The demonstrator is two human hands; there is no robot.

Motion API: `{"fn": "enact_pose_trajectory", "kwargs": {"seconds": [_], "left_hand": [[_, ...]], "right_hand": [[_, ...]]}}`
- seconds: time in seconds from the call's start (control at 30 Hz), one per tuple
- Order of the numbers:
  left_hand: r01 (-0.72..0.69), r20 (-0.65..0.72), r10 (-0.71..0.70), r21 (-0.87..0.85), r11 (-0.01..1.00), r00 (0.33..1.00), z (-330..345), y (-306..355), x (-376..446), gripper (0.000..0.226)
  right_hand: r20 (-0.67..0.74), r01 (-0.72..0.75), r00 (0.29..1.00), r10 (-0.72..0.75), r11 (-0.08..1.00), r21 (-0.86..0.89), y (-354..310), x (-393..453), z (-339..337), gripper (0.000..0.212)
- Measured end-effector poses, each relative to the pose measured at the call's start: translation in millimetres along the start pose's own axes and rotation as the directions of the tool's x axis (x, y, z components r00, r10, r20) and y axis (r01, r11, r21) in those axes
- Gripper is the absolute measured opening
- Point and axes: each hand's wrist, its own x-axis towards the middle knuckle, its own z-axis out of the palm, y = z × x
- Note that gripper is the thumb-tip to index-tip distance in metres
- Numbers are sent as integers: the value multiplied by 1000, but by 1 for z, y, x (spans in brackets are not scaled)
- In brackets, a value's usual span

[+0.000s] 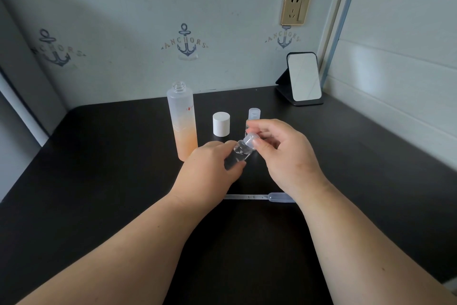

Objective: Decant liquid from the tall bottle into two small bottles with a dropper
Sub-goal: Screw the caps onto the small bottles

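Dropper (259, 197) lies beneath both wrists.

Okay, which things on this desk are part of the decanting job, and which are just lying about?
Part of the job:
tall frosted orange-tinted bottle, open
its white cylindrical cap
small clear plastic bottle, held by the left hand
its clear cap, pinched by the right hand
second small capped bottle
clear plastic dropper

Lying about:
black-framed standing mirror

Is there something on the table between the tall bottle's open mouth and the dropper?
Yes. The left hand, gripping a small bottle, lies between the dropper and the tall bottle. The mouth itself is uncapped.
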Motion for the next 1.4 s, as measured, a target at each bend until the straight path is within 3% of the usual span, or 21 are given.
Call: {"fn": "enact_pose_trajectory", "kwargs": {"seconds": [0.33, 0.4, 0.47, 0.67, 0.97, 1.3, 1.4], "left_hand": [[-48, -56, 42, -104, 993, 998, 0, 4, -1, 13], [16, -35, -22, -167, 986, 999, 1, 5, -1, 41], [83, -32, -91, -192, 978, 995, 0, 4, -1, 52], [195, -124, -206, -95, 976, 971, -2, -1, 0, 18], [300, -127, -311, -98, 949, 942, -4, -3, -2, 21], [338, -127, -345, -78, 938, 930, -9, -3, -6, 33], [361, -144, -371, -96, 928, 917, -14, -1, -10, 32]], "right_hand": [[24, -70, 997, 67, 987, 148, -2, -1, -5, 32], [-11, -68, 998, 70, 991, 119, -4, 1, -10, 29], [-59, -84, 994, 87, 995, 55, -5, 5, -18, 26], [-196, -257, 950, 244, 965, -45, 6, 23, -36, 26], [-136, -265, 961, 242, 944, -194, 13, 49, -32, 28], [-113, -246, 968, 225, 939, -239, 11, 48, -32, 30], [-176, -245, 962, 208, 943, -226, 4, 41, -36, 33]]}}
